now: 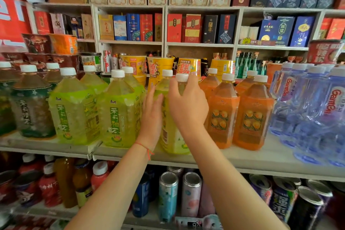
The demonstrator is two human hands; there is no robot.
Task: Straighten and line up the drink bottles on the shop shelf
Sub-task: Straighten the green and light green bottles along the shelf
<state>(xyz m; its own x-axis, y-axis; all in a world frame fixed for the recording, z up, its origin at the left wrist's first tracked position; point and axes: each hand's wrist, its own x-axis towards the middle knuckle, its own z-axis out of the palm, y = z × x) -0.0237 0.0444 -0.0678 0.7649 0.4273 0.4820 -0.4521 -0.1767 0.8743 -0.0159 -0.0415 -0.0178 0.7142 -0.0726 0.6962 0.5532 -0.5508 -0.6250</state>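
**Yellow bottle in hand at the front of the shelf**

Both hands are on the yellow bottle [172, 132], which stands at the near edge of the shelf [242, 158], between the green bottle [119, 114] on its left and the orange bottle [222, 115] on its right. The left hand [152, 115] lies flat against the bottle's left side, fingers straight and together. The right hand [187, 102] curls round the shoulder and neck, just below the white cap [182, 77].

Recommended handling: turn the bottle upright on its base with the upper hand while the flat hand steadies the side, until the label faces near like its neighbours'.

Clearance is tight. The green bottle appears to touch the left hand; the orange bottle sits just beside the right wrist. Open shelf remains on the near side only, so the base should stay back from the lip. A second row stands directly behind.
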